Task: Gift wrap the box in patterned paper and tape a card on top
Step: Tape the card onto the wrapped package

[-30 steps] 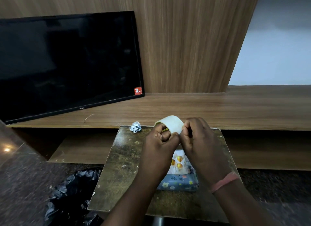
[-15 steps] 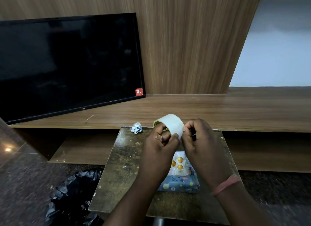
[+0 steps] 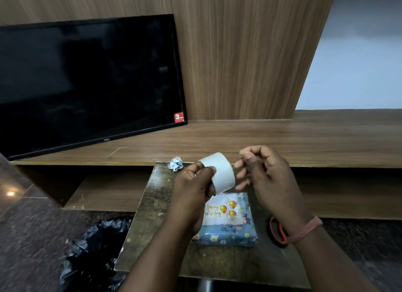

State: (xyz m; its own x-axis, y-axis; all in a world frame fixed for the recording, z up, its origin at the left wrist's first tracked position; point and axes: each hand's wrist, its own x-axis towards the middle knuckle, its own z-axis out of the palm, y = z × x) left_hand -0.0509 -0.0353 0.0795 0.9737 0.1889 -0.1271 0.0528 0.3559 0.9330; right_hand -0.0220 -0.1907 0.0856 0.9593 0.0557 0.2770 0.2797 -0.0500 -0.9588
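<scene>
The left hand (image 3: 191, 189) grips a wide roll of pale tape (image 3: 219, 172) above the blue-wrapped box (image 3: 228, 235) with its white birthday card (image 3: 221, 209). The right hand (image 3: 267, 178), fingers loosely curled, pinches nothing visible; the loose tape end may stick back.

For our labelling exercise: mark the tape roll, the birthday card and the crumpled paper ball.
tape roll (image 3: 221, 172), head view, on its outer curved face.
birthday card (image 3: 225, 209), head view, on its printed front by the balloons.
crumpled paper ball (image 3: 175, 163), head view, on its middle.
</scene>
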